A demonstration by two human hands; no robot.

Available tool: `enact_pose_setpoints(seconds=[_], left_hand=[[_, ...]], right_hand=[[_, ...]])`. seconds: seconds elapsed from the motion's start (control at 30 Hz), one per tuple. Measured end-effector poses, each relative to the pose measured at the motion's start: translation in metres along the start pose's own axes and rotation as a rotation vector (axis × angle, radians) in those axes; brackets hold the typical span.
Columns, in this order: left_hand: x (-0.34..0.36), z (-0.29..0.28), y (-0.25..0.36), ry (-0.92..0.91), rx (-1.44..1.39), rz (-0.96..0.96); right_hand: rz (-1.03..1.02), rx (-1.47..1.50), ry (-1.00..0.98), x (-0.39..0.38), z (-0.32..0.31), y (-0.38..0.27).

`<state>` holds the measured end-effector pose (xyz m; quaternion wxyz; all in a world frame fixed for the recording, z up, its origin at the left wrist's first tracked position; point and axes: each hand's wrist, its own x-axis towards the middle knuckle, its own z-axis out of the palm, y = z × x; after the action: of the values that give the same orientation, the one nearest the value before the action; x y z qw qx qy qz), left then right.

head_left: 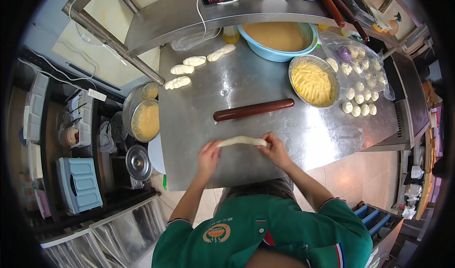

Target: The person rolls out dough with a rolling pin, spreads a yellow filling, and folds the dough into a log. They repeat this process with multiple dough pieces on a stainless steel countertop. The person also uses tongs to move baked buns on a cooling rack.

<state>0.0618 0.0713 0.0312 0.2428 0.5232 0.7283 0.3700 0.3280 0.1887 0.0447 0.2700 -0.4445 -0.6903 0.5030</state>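
Observation:
A pale strip of dough (241, 140) stretches sideways between my two hands, near the front edge of the steel table (189, 125). My left hand (207, 157) pinches its left end. At the other end, my right hand (276, 150) grips the dough between thumb and fingers. The strip bows slightly upward in the middle; whether it touches the table, I cannot tell. Just beyond it lies a dark red-brown rolling pin (253, 110), touched by neither hand. Several twisted pieces of dough (182, 69) sit in a slanting row at the far left of the table.
A blue basin (279, 55) of tan batter stands at the back, beside a bowl of yellow filling (314, 80). Several small dough balls (365, 109) lie at the right, some under plastic film (387, 91). A steel shelf (170, 30) overhangs the table's far side.

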Motion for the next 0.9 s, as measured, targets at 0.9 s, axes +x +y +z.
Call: enact_pose_setpoints(seconds=[0.9], left_hand=[[-0.014, 0.067, 0.048, -0.297, 0.511, 0.362]], right_hand=[[0.33, 0.353, -0.132, -0.006, -0.112, 0.072]])
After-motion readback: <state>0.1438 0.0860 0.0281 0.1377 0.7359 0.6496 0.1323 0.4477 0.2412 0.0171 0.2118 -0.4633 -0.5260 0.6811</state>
